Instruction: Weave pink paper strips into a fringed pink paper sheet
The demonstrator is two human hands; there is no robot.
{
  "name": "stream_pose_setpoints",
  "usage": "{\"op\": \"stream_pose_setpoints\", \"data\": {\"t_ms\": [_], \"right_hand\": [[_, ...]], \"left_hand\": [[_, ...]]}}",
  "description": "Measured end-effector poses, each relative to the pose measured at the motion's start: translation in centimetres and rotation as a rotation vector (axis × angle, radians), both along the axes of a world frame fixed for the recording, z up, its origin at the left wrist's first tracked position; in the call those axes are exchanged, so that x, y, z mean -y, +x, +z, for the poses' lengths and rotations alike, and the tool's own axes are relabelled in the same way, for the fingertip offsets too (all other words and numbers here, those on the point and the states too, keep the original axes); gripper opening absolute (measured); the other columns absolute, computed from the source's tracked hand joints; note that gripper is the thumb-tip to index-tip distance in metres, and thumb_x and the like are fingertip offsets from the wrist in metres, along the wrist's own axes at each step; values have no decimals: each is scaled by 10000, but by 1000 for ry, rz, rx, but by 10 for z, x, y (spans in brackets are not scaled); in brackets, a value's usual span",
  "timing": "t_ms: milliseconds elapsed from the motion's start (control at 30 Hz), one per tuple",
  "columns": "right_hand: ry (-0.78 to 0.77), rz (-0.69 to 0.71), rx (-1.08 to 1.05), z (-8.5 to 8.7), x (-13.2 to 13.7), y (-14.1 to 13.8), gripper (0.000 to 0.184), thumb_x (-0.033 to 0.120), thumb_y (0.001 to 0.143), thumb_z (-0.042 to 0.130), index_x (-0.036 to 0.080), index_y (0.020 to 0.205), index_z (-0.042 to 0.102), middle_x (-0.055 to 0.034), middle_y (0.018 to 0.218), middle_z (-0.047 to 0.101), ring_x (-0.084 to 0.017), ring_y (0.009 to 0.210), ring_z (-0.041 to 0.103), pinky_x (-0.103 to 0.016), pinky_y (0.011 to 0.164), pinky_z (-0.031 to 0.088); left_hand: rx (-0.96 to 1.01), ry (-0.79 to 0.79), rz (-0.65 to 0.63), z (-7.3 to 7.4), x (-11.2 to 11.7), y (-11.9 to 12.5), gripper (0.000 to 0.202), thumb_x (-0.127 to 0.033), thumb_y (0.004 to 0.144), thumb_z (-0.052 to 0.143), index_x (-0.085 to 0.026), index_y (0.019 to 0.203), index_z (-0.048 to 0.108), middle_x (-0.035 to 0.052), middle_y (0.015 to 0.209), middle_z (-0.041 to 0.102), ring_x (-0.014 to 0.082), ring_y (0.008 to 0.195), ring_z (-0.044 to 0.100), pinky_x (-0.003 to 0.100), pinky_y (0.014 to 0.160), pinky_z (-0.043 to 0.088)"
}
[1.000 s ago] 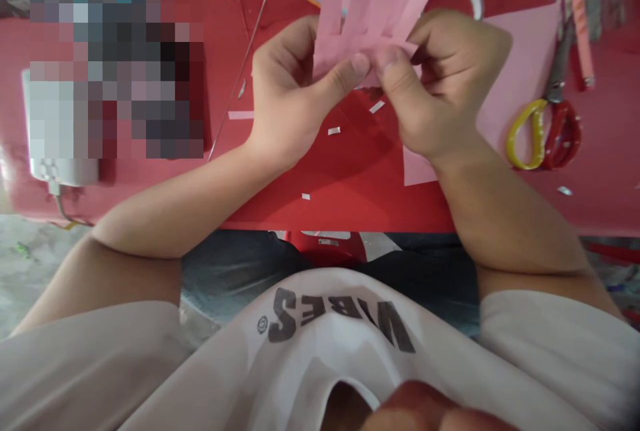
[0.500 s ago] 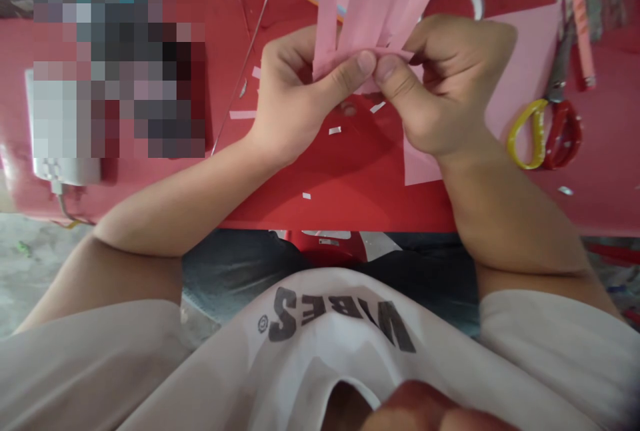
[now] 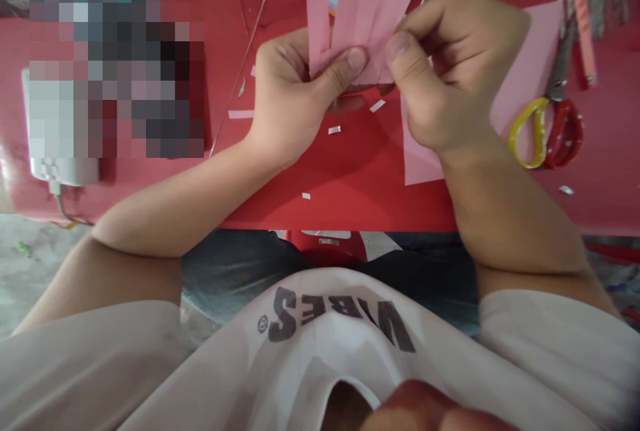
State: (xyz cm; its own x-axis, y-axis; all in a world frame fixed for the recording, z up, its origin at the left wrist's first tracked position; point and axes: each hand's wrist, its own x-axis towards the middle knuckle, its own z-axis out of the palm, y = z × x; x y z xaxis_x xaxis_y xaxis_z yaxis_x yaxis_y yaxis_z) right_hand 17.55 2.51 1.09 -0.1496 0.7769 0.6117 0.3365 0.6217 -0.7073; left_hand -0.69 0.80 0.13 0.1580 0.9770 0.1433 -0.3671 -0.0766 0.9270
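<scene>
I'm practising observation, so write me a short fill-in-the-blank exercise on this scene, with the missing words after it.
1. The left hand holds paper coloured ____.
2. The scissors have one red handle and one ____ handle.
3. In the picture, the scissors lie to the ____ of the right hand.

Missing words: pink; yellow; right.

Elbows [image 3: 103,234] out wide, both forearms [image 3: 195,194] angling forward and inward! The left hand [image 3: 293,98] pinches, thumb stretched toward its partner, fingers beneath; and there's the right hand [image 3: 455,78], near it, slightly further forward, fingers curled tight against the thumb.
</scene>
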Motion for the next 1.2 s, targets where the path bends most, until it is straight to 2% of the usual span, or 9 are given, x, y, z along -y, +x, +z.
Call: {"op": "stream_pose_setpoints", "data": {"t_ms": [133,333,467,567,667,800,1000,1200], "right_hand": [[13,6,5,1,1,1,227,371,940,680,259,747,637,-4,697,644,-155,630,553,-363,592,447],[41,66,-22,3,0,1,180,275,910,678,241,734,668,-6,673,628,-143,622,545,-353,586,425],[32,86,7,4,0,3,163,261,914,668,235,755,693,-17,686,637,-150,640,552,-359,607,432],[40,90,-12,4,0,4,161,260,907,667,234,750,693,-21,678,633,-153,626,544,-364,590,414],[0,71,38,7,1,7,171,227,917,645,247,749,675,-12,702,632,-162,659,558,-372,639,428],[-17,44,121,10,3,12,183,186,924,613,249,755,642,5,720,626,-158,687,570,-365,682,444],[107,59,201,6,0,14,133,177,885,628,203,755,617,18,703,602,-117,670,540,-319,666,404],[107,33,250,5,0,14,118,182,861,631,201,747,606,17,691,596,-124,675,549,-324,686,388]], "left_hand": [[32,-3,-47,1,0,-1,107,-277,933,786,-208,1005,824,21,878,771,199,818,793,333,687,724],[14,-4,-21,0,0,0,155,-301,904,820,-167,983,824,45,883,779,219,873,793,336,695,721],[10,-24,-11,-1,-1,-1,153,-292,910,813,-148,960,817,42,852,741,205,848,775,371,732,722],[19,-13,-24,0,-2,-1,87,-252,889,829,-168,906,816,26,807,713,181,810,751,355,739,708],[25,-4,-22,0,-3,-1,9,-194,891,816,-190,884,812,6,781,685,148,758,725,326,724,689],[41,-14,-32,0,-3,-1,49,-178,873,830,-187,912,802,4,798,686,153,789,721,355,747,697],[49,28,-45,0,-3,1,74,-163,898,796,-160,824,789,12,713,614,111,645,600,278,585,562],[15,16,-38,0,-2,1,99,-174,913,773,-175,816,791,14,717,622,126,661,605,305,607,576]]}}
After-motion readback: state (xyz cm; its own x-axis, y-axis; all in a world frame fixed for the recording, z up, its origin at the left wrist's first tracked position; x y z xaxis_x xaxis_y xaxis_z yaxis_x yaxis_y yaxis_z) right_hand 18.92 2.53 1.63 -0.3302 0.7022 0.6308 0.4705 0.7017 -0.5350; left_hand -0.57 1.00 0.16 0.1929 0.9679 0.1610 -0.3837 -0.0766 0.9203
